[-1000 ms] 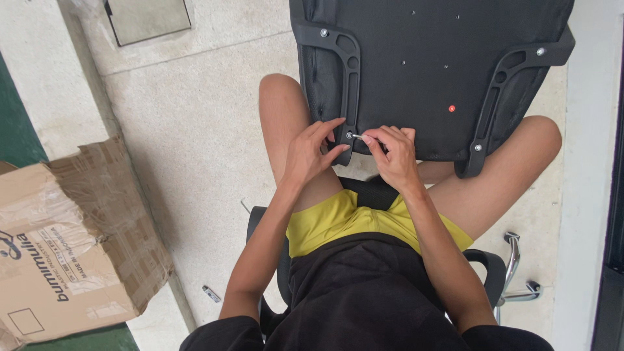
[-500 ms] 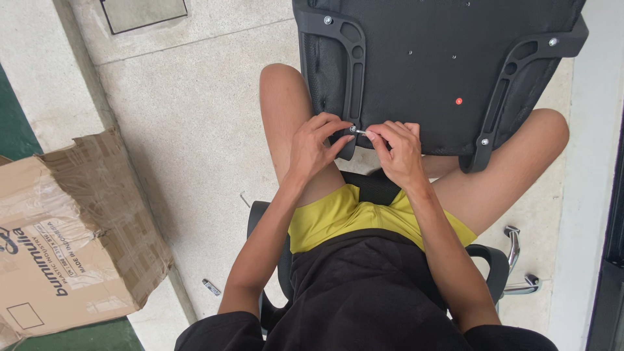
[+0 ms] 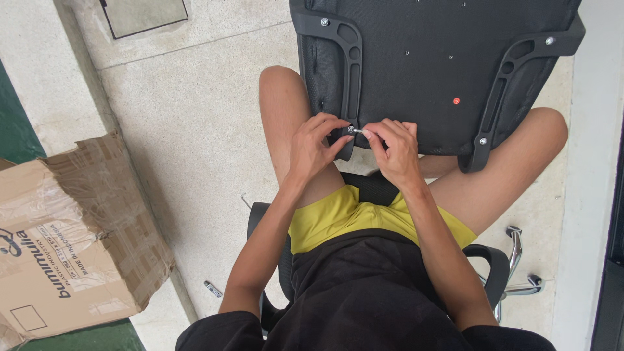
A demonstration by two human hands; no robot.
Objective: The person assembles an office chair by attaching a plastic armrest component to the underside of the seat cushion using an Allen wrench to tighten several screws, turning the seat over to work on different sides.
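A person sits on a chair with a black seat panel (image 3: pixel 429 58) propped upside down across bare knees, its underside facing up. The panel fills the far part of the view and carries 2 black plastic arm brackets — the left bracket (image 3: pixel 344 58) runs down toward the hands, the right bracket (image 3: pixel 513 78) angles down toward the right knee. A small red dot (image 3: pixel 456 101) sits on the panel between them.

Both hands meet at the near end of the left bracket. The left hand (image 3: pixel 312 146) curls against the bracket's lower end, thumb and fingers (image 3: pixel 335 123) bent narrow around it, touching the plastic. The right hand (image 3: pixel 396 149) pinches a small silver bolt (image 3: pixel 355 130) between thumb and forefinger, fingers closed tight on it, the bolt's tip set at a hole in the bracket end. The 2 hands are just beside each other, almost touching at the bolt.

Yellow shorts (image 3: pixel 338 218) and a black shirt (image 3: pixel 364 292) fill the near middle. A crumpled cardboard box (image 3: pixel 71 240) with clear tape lies well apart at the near left on the concrete floor (image 3: pixel 195 117). A chromed chair base (image 3: pixel 520 273) shows at the near right, beside the dark chair arm (image 3: pixel 487 266).
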